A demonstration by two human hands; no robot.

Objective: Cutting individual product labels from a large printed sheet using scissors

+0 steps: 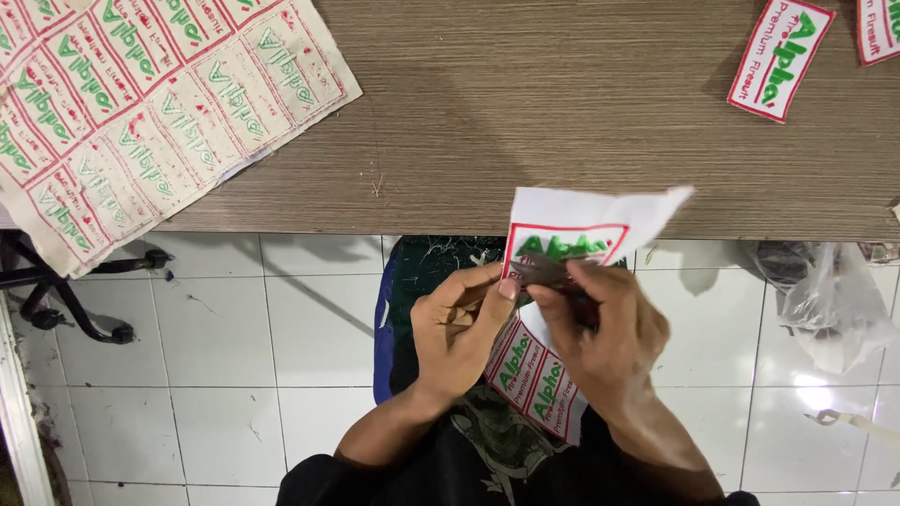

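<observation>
While two hands (pixel 534 323) grip strip (pixel 572 234) — two patches (pixel 778 56) on table (pixel 525 112)

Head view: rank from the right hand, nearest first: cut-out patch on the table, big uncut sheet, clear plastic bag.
From the right hand:
1. Clear plastic bag, off to the right, below the table edge.
2. Cut-out patch, upper right on the table.
3. Big uncut sheet, far upper left.

The white cloth strip of patches (pixel 562 234) looks matt and woven with raised embroidery, the table (pixel 525 112) at twelve o'clock is grained matt wood, the floor tiles (pixel 234 347) glossy.
</observation>
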